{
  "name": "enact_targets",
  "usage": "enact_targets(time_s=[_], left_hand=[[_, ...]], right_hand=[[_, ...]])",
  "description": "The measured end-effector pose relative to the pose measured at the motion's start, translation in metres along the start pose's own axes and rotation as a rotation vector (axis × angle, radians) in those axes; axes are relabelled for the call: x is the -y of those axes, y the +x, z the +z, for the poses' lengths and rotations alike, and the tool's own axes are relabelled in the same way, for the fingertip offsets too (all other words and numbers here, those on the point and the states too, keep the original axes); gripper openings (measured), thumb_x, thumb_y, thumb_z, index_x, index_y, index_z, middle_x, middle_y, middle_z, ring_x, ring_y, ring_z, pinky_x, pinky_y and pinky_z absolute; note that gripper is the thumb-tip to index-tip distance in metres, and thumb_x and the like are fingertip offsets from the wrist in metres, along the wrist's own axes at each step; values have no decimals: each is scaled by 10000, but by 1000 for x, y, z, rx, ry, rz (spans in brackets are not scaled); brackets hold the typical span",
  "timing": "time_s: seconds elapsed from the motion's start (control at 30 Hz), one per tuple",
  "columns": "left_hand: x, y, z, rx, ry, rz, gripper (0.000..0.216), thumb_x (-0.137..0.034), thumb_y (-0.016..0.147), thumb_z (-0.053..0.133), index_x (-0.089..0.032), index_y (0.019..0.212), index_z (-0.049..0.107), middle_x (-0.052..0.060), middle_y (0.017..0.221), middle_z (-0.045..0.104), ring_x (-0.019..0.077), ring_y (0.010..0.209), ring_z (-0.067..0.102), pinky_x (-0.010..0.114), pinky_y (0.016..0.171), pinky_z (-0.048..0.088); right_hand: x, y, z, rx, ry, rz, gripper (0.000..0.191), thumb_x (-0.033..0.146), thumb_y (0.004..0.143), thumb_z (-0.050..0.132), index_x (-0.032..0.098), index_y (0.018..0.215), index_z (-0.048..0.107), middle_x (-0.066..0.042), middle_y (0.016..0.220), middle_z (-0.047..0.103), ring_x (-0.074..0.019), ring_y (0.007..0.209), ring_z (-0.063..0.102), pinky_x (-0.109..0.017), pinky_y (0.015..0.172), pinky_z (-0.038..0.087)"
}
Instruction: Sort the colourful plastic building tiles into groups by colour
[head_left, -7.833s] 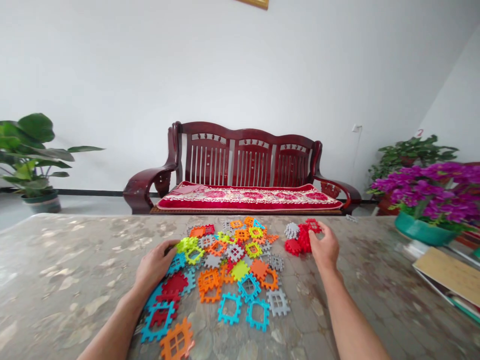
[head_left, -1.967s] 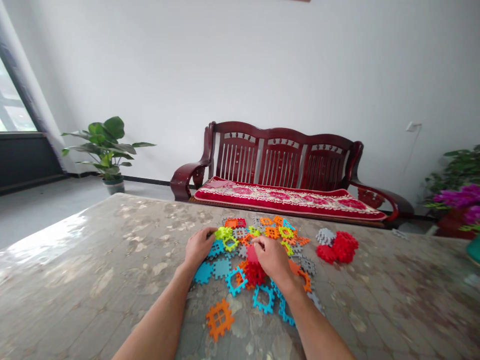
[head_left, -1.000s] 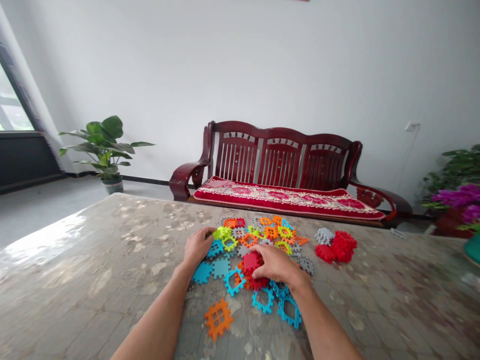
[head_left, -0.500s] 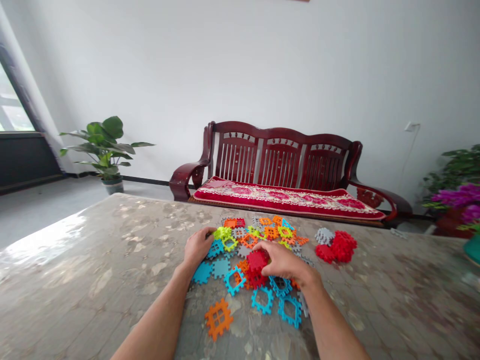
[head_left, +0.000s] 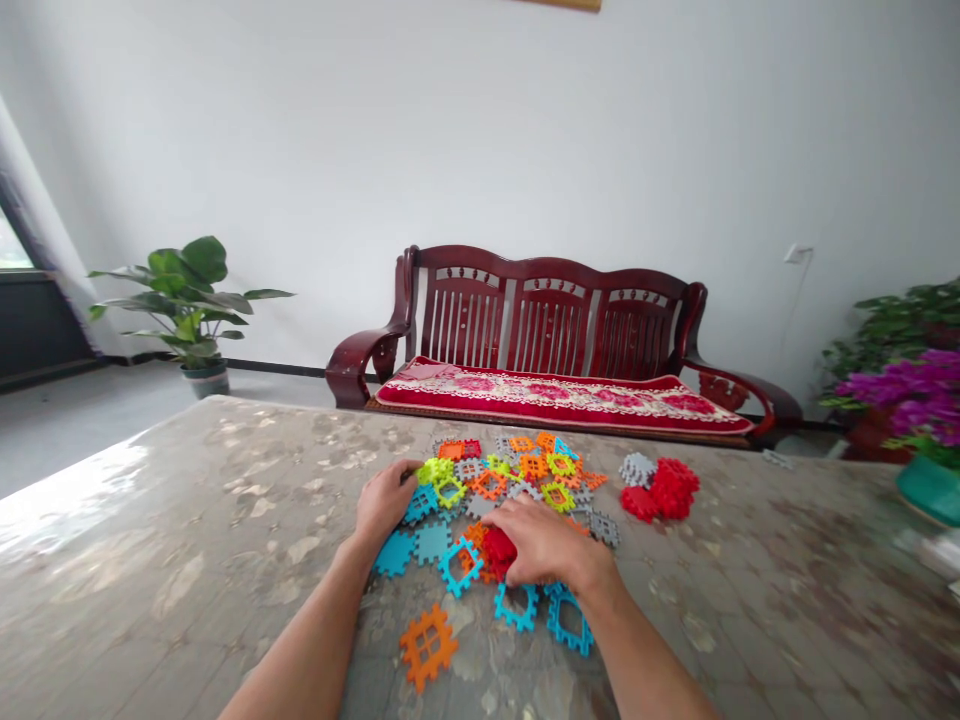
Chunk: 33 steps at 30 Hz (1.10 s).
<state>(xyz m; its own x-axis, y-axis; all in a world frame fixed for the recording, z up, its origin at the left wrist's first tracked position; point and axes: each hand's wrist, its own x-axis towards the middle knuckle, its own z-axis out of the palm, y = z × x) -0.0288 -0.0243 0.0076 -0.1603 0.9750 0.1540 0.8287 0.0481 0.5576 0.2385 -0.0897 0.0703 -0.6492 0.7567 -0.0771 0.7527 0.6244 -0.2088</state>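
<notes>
My right hand [head_left: 541,540] reaches over the middle of a pile of plastic interlocking tiles, thumb and fingers closed around a red interlocking tile [head_left: 498,548] that it partly hides. My left hand [head_left: 384,500] rests at the pile's left edge, fingers extended beside yellow-green tiles [head_left: 435,470] and a blue window tile [head_left: 421,503]; its thumb is partly hidden. Close to the right hand lie orange tiles [head_left: 471,560] and blue frame tiles [head_left: 460,567]. Flat blue tiles [head_left: 395,553] sit below the left hand. An orange window tile [head_left: 428,645] lies apart, nearer me.
Right of the pile is a cluster of red tiles [head_left: 673,488] with a grey tile stack [head_left: 637,469]. The patterned table covering [head_left: 247,520] extends around them. Beyond the table stands a wooden bench [head_left: 551,310]. Purple flowers in a teal pot [head_left: 930,490] stand at right.
My right hand has lowered over the red tile, hiding more of it. A yellow-green frame tile behind that hand shows more clearly. The left hand stays at the pile's edge; the view has shifted slightly.
</notes>
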Motion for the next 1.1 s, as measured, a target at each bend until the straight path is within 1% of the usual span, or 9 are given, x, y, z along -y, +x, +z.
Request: enact_targets(time_s=[0.07, 0.23, 0.37, 0.5, 0.57, 0.67, 0.9, 1.0, 1.1], left_hand=[[0, 0, 0, -1, 8, 3, 369, -271, 846, 462, -281, 1134, 693, -1, 1148, 736, 200, 1026, 656, 269, 868, 462], [0, 1, -1, 18, 7, 11, 378, -281, 852, 444, -274, 1142, 685, 7, 1173, 725, 205, 1059, 648, 275, 871, 458], [1, 1, -1, 18, 12, -3, 376, -297, 846, 452, -283, 1139, 688, 0, 1165, 728, 206, 1054, 653, 271, 861, 463], [1, 0, 0, -14, 7, 8, 362, -300, 840, 463, -296, 1116, 697, -13, 1134, 739, 203, 1033, 661, 262, 850, 468], [2, 0, 1, -17, 0, 13, 356, -312, 843, 463, -290, 1109, 699, -9, 1132, 740, 205, 1028, 663, 264, 848, 470], [4, 1, 2, -13, 1, 11, 357, -327, 846, 463, -286, 1114, 696, -4, 1137, 738, 209, 1028, 662, 267, 844, 470], [3, 2, 1, -1, 6, 7, 359, -339, 853, 453, -304, 1112, 699, -10, 1128, 740, 212, 1006, 668, 273, 813, 470], [4, 2, 2, -10, 5, 9, 351, -330, 848, 467, -309, 1111, 698, -18, 1126, 743, 205, 1003, 668, 263, 808, 471], [6, 4, 3, -7, 7, 10, 353, -324, 848, 467, -309, 1119, 693, -21, 1134, 740, 198, 1017, 665, 255, 827, 469]], right_hand=[[3, -1, -2, -4, -21, 0, 620, 319, 641, 750, 256, 1235, 587, -61, 1171, 622, -283, 1114, 515, -402, 988, 403], [5, 0, 0, -42, -42, 0, 447, 229, 700, 653, 225, 1147, 642, -73, 1116, 651, -259, 1061, 563, -373, 936, 439], [3, 1, -3, -96, 29, 13, 463, 259, 666, 674, 243, 1128, 650, -56, 1095, 666, -241, 1027, 594, -347, 905, 453], [-10, -2, -13, -258, 165, 101, 560, 309, 675, 692, 253, 1226, 610, -60, 1181, 659, -243, 1083, 593, -368, 951, 444], [-25, -5, -18, -339, 228, 167, 606, 307, 683, 693, 253, 1276, 580, -64, 1250, 637, -245, 1137, 575, -375, 986, 429], [-57, -14, -24, -376, 268, 257, 634, 265, 685, 668, 234, 1309, 558, -69, 1279, 630, -239, 1132, 583, -365, 982, 435], [-141, -70, -41, -378, -72, 475, 578, 254, 704, 609, 186, 1278, 593, -88, 1259, 647, -269, 1142, 552, -378, 992, 397], [-162, -91, -44, -351, -175, 569, 574, 257, 706, 599, 201, 1277, 597, -91, 1256, 646, -284, 1159, 525, -396, 988, 373], [-170, -101, -45, -297, -239, 587, 577, 247, 700, 583, 231, 1277, 601, -87, 1267, 634, -290, 1207, 478, -413, 1003, 335]])
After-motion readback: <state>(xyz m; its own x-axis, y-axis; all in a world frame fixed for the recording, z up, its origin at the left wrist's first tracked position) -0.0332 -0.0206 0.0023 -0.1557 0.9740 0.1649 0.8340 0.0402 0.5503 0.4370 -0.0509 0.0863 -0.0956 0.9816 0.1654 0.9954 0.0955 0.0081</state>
